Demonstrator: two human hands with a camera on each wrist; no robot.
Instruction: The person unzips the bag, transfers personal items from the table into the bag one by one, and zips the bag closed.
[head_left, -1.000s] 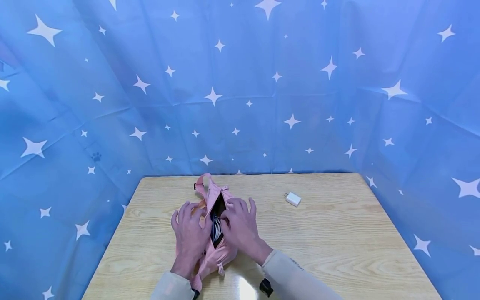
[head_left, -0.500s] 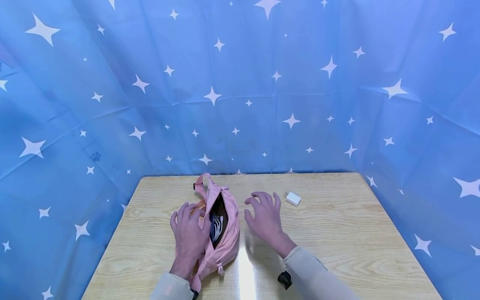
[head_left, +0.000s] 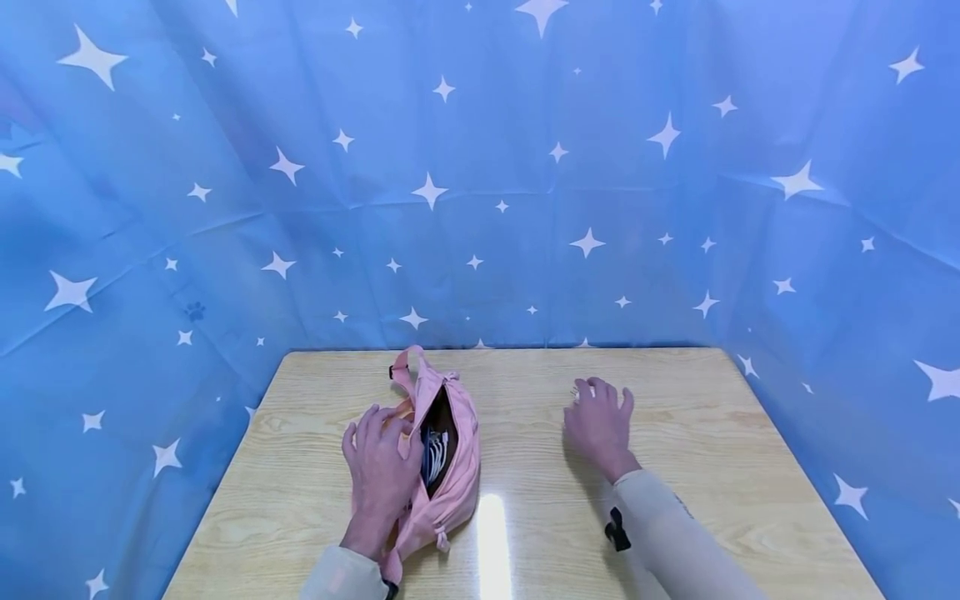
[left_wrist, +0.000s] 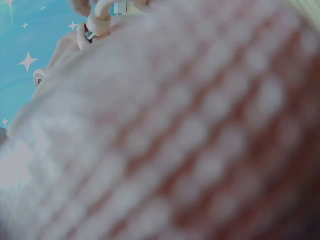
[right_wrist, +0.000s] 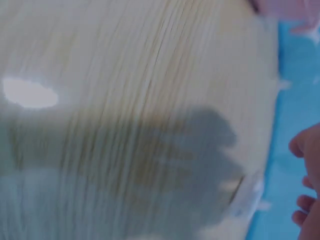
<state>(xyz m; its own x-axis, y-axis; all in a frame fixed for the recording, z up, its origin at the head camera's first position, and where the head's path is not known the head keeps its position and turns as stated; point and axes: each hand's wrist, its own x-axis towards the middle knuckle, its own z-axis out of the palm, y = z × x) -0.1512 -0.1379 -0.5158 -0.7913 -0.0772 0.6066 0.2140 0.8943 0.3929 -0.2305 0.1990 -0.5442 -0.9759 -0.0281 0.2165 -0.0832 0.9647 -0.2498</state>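
light: bright, even
glare: white patch on table (head_left: 491, 533)
head: sharp, edges bowed
wrists: blurred; right shows hand shadow

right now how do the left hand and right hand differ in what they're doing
The left hand rests on the pink bag, holding its open side; the right hand is over the white charger, far from the bag. The left hand lies near the table's left side, the right hand further right and back. Both show light sleeves.

Pale wood table (head_left: 675, 467) — glare patch; blue star-print curtain (head_left: 480, 167) on three sides.
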